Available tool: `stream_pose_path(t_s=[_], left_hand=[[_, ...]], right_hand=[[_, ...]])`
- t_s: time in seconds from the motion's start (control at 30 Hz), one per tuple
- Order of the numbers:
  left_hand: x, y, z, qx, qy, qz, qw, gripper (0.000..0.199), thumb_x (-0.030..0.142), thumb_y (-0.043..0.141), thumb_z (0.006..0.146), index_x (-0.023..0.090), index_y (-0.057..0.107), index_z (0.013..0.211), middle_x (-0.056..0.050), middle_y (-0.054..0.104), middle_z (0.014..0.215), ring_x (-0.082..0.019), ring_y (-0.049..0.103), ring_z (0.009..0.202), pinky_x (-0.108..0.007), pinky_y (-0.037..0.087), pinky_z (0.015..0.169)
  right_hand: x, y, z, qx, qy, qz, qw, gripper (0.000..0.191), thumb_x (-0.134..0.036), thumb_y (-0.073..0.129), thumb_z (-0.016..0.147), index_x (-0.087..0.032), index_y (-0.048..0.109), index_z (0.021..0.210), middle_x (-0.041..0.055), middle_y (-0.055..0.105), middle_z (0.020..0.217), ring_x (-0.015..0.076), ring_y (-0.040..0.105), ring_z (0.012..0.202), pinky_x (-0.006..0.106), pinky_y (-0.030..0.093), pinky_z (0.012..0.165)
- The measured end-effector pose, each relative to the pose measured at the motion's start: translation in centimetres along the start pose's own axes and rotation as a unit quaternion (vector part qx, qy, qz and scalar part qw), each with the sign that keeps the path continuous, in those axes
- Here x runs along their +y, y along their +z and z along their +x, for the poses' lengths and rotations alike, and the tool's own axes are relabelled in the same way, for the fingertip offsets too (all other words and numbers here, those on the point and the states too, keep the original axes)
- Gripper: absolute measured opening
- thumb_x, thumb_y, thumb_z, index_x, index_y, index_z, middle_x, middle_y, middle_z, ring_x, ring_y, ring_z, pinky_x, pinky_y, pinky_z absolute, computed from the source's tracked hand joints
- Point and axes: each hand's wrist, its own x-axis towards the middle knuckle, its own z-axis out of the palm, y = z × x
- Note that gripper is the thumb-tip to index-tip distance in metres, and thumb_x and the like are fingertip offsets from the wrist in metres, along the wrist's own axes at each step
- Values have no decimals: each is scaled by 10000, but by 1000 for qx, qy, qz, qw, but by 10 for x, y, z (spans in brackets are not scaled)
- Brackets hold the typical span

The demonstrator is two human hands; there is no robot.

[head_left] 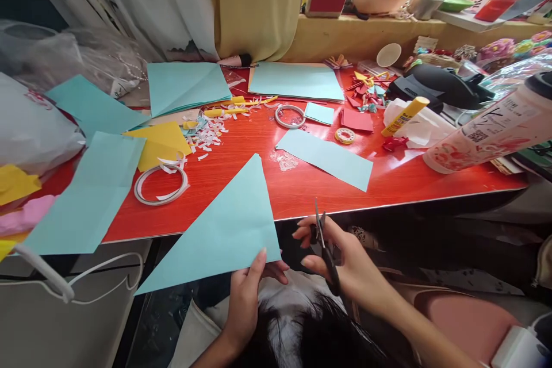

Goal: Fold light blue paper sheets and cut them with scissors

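Observation:
A large light-blue paper triangle (228, 224) is pinched at its lower right corner by my left hand (250, 287), thumb on top and fingers beneath. Its upper part reaches over the table's front edge. My right hand (340, 253) holds dark scissors (321, 236) just right of the paper, apart from it, with the blades pointing up and slightly parted. Beyond them, a light-blue paper strip (330, 158) lies on the red table (233, 155).
White tape rolls (160, 202) (290, 125) lie left and centre. Blue stacks (190, 87) (297, 81) stand at the back beside paper scraps (209, 131). A yellow glue stick (405, 117) and a pink tumbler (487, 126) are at the right.

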Motion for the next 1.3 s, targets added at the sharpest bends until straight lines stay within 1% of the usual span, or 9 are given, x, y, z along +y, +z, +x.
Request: stream_pose_path(t_s=[0.2, 0.33, 0.37, 0.43, 0.5, 0.57, 0.7, 0.9, 1.3], left_hand=[[23, -1, -5, -198, -75, 133, 968, 457, 464, 388, 919, 113, 675, 868, -58, 672, 657, -132, 557, 519, -261, 442, 589], [66, -7, -21, -385, -26, 362, 849, 387, 428, 438, 908, 167, 699, 793, -32, 683, 649, -142, 612, 602, -232, 445, 632], [80, -8, -20, -366, 17, 405, 838, 376, 413, 441, 908, 179, 692, 755, -22, 685, 658, -138, 621, 623, -223, 444, 652], [106, -8, -7, -211, 131, 481, 841, 383, 404, 404, 921, 198, 664, 729, -11, 676, 700, -136, 616, 657, -223, 438, 664], [126, -5, 22, -47, 230, 585, 776, 290, 389, 454, 892, 194, 668, 883, -57, 683, 916, -209, 612, 893, -290, 425, 800], [135, 1, 60, 25, 249, 657, 711, 305, 386, 495, 856, 168, 652, 1000, -115, 632, 1071, -282, 543, 1057, -359, 410, 852], [134, 13, 114, -73, 151, 613, 772, 312, 465, 543, 792, 168, 635, 812, -71, 625, 865, -226, 586, 787, -314, 438, 641], [135, 21, 106, -154, 89, 388, 904, 303, 458, 654, 719, 168, 590, 777, 5, 576, 723, -131, 536, 603, -237, 407, 519], [133, 27, 83, -161, 102, 270, 944, 253, 395, 706, 707, 173, 655, 818, -16, 641, 789, -124, 584, 652, -218, 477, 562]], right_hand=[[14, 28, 5, 72, 69, 207, 973, 294, -293, 714, 759, -233, 514, 966, -25, 611, 840, 110, 548, 754, 220, 442, 685], [17, 30, 13, 118, 74, 248, 959, 291, -249, 760, 694, -206, 533, 870, -61, 533, 701, 71, 442, 640, 169, 351, 570], [17, 29, 13, 109, 71, 248, 960, 286, -242, 759, 693, -204, 536, 870, -59, 529, 705, 71, 436, 645, 170, 344, 572], [18, 28, 12, 82, 63, 243, 964, 277, -235, 746, 704, -205, 538, 884, -55, 523, 717, 77, 431, 657, 177, 339, 579], [21, 28, 9, 65, 57, 232, 969, 272, -233, 732, 717, -209, 535, 903, -52, 513, 729, 83, 426, 667, 186, 336, 587], [26, 29, 7, 59, 52, 217, 973, 273, -235, 722, 726, -213, 529, 917, -48, 505, 744, 90, 422, 678, 195, 336, 595], [36, 32, 5, 38, 49, 178, 982, 261, -245, 701, 748, -216, 522, 936, -40, 489, 758, 102, 413, 689, 210, 340, 598], [41, 25, 3, 13, 17, 129, 991, 256, -260, 699, 759, -213, 533, 947, -32, 497, 765, 110, 446, 698, 221, 377, 627], [31, 23, 4, 57, -17, 189, 980, 298, -303, 702, 773, -221, 539, 1009, -8, 564, 799, 130, 511, 743, 239, 430, 671]])
